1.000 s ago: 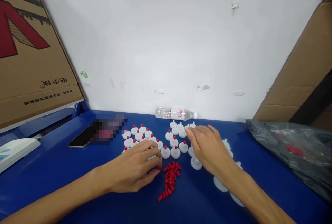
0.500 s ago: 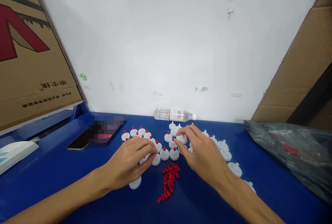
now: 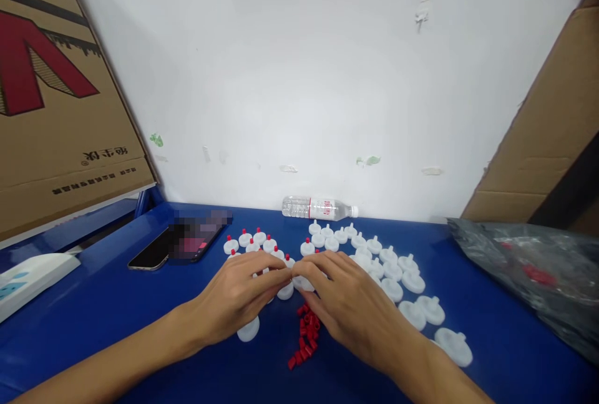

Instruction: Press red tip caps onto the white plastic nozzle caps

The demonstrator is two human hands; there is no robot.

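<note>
My right hand (image 3: 344,295) grips a white round nozzle cap (image 3: 303,283), its flat disc showing between thumb and fingers. My left hand (image 3: 246,285) is closed in a pinch with its fingertips right beside that cap. Whatever is between the left fingertips is hidden. Several red sleeve-like tips (image 3: 307,332) lie in a small heap below the hands. Beyond and left of the hands stand several white caps with red tips on their spouts, such as this tipped cap (image 3: 269,244). To the right spread several white caps without red tips, including this bare cap (image 3: 392,290).
A clear plastic bottle (image 3: 318,208) lies against the white wall. Two phones (image 3: 187,240) rest at the left, near a white device (image 3: 35,279). A grey plastic bag (image 3: 528,279) with red pieces lies right. Cardboard (image 3: 56,123) stands at both sides of the blue table (image 3: 187,379).
My right hand has picked up a white nozzle cap from among the others and brought it left and nearer, up to the left fingertips. The left hand keeps its pinch and has hardly moved.
</note>
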